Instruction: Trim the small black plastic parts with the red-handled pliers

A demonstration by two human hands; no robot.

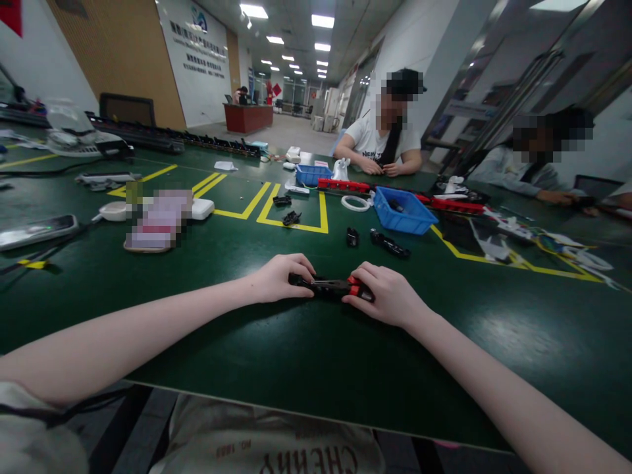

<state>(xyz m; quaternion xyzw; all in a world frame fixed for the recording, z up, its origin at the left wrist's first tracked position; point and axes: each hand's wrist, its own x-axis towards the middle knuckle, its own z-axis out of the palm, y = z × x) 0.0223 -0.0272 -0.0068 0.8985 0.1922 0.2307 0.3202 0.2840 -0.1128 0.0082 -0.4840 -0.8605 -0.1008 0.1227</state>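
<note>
My right hand [388,294] is closed around the red-and-black handles of a pair of pliers [338,286], whose long dark jaws point left. Opposite it, my left hand [282,279] pinches a small black part [297,280] between thumb and fingers. The jaw tips reach that black part; whether they grip it is too small to tell. Both hands are low over the green table [276,342]. Just beyond them lie a small black piece [352,237] and a longer black piece [390,243].
Further off stand a blue bin [403,212] with dark parts inside and a smaller blue bin [314,174]. Two black pieces [291,218] lie within yellow tape lines. A phone [160,220] is at the left. Across the table, a person [382,141] works with both hands.
</note>
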